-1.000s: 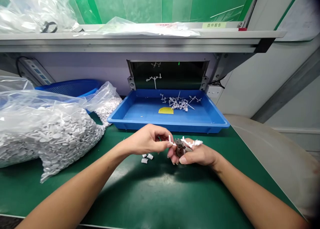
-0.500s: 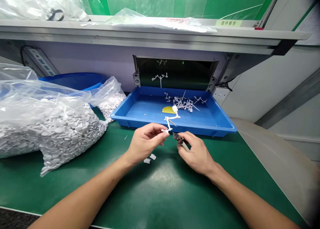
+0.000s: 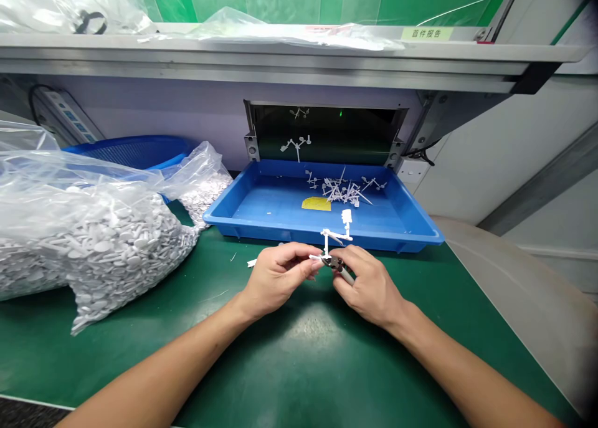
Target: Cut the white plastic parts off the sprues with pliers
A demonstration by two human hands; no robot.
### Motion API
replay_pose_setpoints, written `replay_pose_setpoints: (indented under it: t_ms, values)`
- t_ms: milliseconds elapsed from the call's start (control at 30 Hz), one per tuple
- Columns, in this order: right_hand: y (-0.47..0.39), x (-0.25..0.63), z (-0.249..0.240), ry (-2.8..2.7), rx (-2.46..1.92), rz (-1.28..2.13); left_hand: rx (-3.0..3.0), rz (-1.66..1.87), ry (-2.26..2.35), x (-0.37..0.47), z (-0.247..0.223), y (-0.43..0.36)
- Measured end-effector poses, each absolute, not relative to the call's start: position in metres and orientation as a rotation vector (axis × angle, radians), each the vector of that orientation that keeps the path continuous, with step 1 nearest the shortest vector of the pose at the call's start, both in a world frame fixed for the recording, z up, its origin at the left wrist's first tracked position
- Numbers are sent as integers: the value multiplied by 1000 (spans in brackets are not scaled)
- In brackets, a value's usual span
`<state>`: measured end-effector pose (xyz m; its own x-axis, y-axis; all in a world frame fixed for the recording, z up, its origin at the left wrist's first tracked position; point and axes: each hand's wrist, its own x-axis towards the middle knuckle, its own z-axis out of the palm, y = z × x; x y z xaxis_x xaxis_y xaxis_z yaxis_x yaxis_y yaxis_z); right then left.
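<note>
Between its thumb and fingers, my left hand (image 3: 279, 277) pinches the lower end of a white branched plastic piece (image 3: 335, 234), which rises in front of the tray's near wall. My right hand (image 3: 369, 285) is wrapped round small cutters (image 3: 340, 268) with pale handles. Their jaws touch or nearly touch the piece's lower end, beside my left fingertips. Beyond both hands is a blue tray (image 3: 280, 230) with a pile of similar white branched pieces (image 3: 343, 191) and a yellow label (image 3: 316, 204). A small white part (image 3: 251, 263) lies on the table just left of my left hand.
Clear bags of small white parts (image 3: 126, 260) stand on the green table (image 3: 299, 366) at the left, with a blue basket (image 3: 135, 151) behind. Above the tray, one branched piece (image 3: 296, 146) hangs at a dark opening. A metal-edged shelf (image 3: 280, 70) crosses overhead.
The white branched piece has shifted right and turned more upright, and the cutters' jaws have come up to its lower end. My left hand now covers some table area where small white parts showed.
</note>
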<state>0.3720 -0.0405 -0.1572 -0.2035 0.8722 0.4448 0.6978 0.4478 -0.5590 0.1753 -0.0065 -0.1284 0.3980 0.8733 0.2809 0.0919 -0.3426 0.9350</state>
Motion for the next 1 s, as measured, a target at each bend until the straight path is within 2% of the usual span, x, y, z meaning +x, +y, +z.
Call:
replay_pose_setpoints:
  t_ms: [133,367,500,633,767,867,1000]
  values:
    - [-40,375,-157,-1977,-1330,332,1769,1046,850,173,-130,-6]
    - [-33,374,-166,-1890,-1222,602,2004,923,800,181,-136,4]
    - [-34,374,-172,-1930,-1261,673,2242,679,947,176,-123,-1]
    - [-38,378,-183,-1946,-1357,734,2171,338,1041,162,-102,-11]
    - [-34,379,-196,-1847,-1467,781,2273,152,1160,152,-90,-5]
    - [-36,375,-188,-1740,-1475,726,2574,150,1262,153,-87,3]
    - [-43,367,-151,-1706,-1228,439,2833,244,1207,165,-89,11]
